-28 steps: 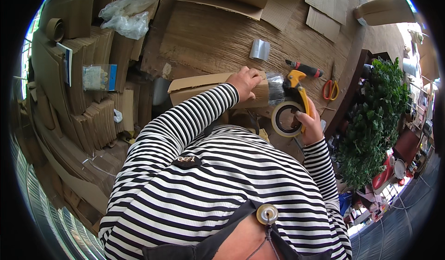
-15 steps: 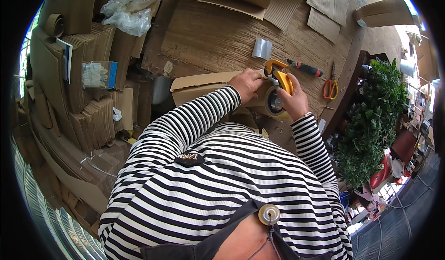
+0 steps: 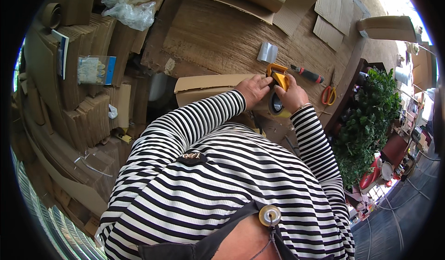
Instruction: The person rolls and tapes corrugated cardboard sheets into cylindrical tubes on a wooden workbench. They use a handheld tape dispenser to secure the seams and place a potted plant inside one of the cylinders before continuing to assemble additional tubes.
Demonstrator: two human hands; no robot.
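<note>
A yellow tape dispenser [image 3: 277,74] with a tape roll [image 3: 276,103] on it is gripped by my right hand [image 3: 293,96], thumb along its upper side. From the left my left hand [image 3: 254,90] closes its bent fingers on the dispenser's front part; whether a tape end is pinched there is hidden. Beneath my left forearm and hand lies a folded cardboard box [image 3: 204,85], partly covered by the sleeve. Just beyond the dispenser is a small silvery sheet [image 3: 267,52]. A red-and-black utility knife [image 3: 308,74] lies to its right.
Orange-handled scissors [image 3: 329,95] lie on the wooden table [image 3: 208,33]. Corrugated cardboard sheets [image 3: 333,9] cover its far side. Stacked cardboard [image 3: 83,121] and a clear plastic bag [image 3: 134,9] fill the left. A leafy green plant [image 3: 371,121] stands at the right.
My left hand has moved right, its fingers now up against the dispenser's front. The dispenser has turned in my right hand. The whole view has shifted slightly.
</note>
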